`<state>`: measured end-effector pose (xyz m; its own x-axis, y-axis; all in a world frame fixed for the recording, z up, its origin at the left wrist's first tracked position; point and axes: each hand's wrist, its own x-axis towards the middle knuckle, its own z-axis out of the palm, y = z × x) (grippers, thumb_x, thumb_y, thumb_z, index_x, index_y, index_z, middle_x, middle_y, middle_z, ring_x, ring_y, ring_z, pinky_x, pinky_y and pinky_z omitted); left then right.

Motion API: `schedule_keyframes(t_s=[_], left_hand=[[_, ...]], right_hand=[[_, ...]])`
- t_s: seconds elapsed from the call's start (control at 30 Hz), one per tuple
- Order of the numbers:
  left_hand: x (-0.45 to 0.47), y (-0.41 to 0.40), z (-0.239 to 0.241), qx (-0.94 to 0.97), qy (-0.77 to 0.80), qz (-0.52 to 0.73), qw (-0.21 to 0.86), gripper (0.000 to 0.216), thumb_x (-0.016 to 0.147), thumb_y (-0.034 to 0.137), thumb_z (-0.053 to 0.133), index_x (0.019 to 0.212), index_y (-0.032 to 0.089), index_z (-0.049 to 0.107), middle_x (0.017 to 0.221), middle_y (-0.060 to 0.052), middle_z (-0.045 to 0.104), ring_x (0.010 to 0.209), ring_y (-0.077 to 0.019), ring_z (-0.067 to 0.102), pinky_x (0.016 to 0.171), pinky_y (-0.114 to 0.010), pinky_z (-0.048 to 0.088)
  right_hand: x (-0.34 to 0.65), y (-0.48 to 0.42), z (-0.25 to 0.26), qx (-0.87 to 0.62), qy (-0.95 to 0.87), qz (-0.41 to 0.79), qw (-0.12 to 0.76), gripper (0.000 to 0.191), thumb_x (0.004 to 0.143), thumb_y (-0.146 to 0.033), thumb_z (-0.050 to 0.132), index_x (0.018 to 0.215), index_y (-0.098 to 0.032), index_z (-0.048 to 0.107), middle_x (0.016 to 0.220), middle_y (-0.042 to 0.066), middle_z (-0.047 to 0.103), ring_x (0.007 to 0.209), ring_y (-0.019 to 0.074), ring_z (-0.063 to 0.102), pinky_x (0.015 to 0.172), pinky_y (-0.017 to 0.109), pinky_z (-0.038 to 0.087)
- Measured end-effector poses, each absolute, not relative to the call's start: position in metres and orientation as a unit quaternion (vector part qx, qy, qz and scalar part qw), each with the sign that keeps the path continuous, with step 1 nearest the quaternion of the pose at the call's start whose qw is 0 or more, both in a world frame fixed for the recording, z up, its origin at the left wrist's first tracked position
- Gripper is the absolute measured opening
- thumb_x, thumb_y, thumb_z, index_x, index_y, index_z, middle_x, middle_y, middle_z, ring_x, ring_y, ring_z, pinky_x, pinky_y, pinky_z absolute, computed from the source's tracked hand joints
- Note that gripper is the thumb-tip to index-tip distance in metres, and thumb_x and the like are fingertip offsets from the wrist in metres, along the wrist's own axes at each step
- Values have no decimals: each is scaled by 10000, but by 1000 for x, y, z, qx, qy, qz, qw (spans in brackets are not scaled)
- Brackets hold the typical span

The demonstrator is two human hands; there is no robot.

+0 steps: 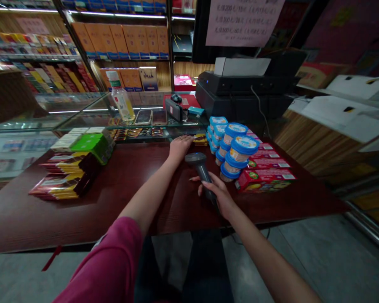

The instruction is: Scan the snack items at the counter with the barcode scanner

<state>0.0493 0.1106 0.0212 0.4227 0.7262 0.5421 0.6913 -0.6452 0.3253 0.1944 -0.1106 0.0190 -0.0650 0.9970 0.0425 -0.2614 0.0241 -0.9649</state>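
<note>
My right hand [219,191] is wrapped around the handle of a dark barcode scanner [204,171], its head pointing away from me over the dark red tabletop. My left hand [180,146] reaches to the back of the table, fingers stretched out flat and slightly blurred. Its fingertips are beside a small stack of yellow packets [200,139]; whether they touch it I cannot tell. Right of the scanner stand stacked tubs with blue lids [244,145] and a row of red boxes [265,179].
On the left lie stacks of brown-and-yellow packets [61,183] and a green pack [90,145]. Behind, a glass counter bears a bottle [121,101] and phones [143,117]. A black cash drawer [240,101] sits at the back right. The table's front edge [183,232] is close to me.
</note>
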Motion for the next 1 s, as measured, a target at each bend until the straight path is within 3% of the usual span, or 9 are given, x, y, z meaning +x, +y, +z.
schedule_keyframes(t_s=[0.17, 0.47, 0.57, 0.7, 0.87, 1.0], left_hand=[[66, 123, 4, 867, 417, 272, -15, 492, 978, 131, 564, 1462, 159, 649, 1548, -159, 608, 1491, -301, 537, 1241, -452, 414], [27, 83, 13, 859, 416, 293, -64, 660, 971, 106, 464, 1627, 176, 443, 1708, -108, 411, 1636, -239, 301, 1320, -447, 289], [-25, 48, 17, 860, 412, 282, -105, 683, 978, 114, 437, 1655, 198, 400, 1733, -75, 363, 1645, -213, 272, 1339, -437, 258], [-127, -8, 20, 854, 415, 269, -162, 678, 994, 141, 447, 1663, 233, 388, 1740, -54, 343, 1649, -212, 252, 1343, -431, 237], [-251, -82, 23, 785, 508, 304, -181, 580, 1017, 186, 452, 1579, 305, 533, 1688, -41, 443, 1607, -231, 365, 1323, -405, 239], [-310, -117, 25, 704, 614, 320, -159, 651, 943, 119, 451, 1578, 247, 524, 1723, -60, 381, 1648, -241, 265, 1313, -449, 245]], right_hand=[[197, -110, 22, -400, -439, 582, 555, 299, 882, -392, 759, 1145, -261, 703, 1216, 79, 782, 692, 175, 649, 794, 377, 562], [200, -115, 21, -399, -453, 581, 546, 413, 895, -387, 760, 1291, -298, 685, 1488, 89, 670, 793, 185, 702, 742, 357, 584], [202, -120, 22, -407, -477, 576, 525, 481, 864, -325, 793, 1332, -335, 682, 1571, 69, 602, 915, 210, 720, 770, 359, 605], [184, -123, 27, -408, -480, 596, 498, 412, 877, -332, 773, 1284, -366, 718, 1627, 19, 548, 975, 206, 732, 756, 313, 608], [115, -131, 36, -355, -474, 657, 466, 365, 822, -291, 749, 1186, -326, 762, 1553, 28, 623, 891, 188, 723, 770, 323, 612], [56, -134, 41, -314, -492, 699, 414, 378, 792, -276, 745, 1170, -275, 764, 1440, 73, 705, 876, 193, 717, 797, 342, 608]])
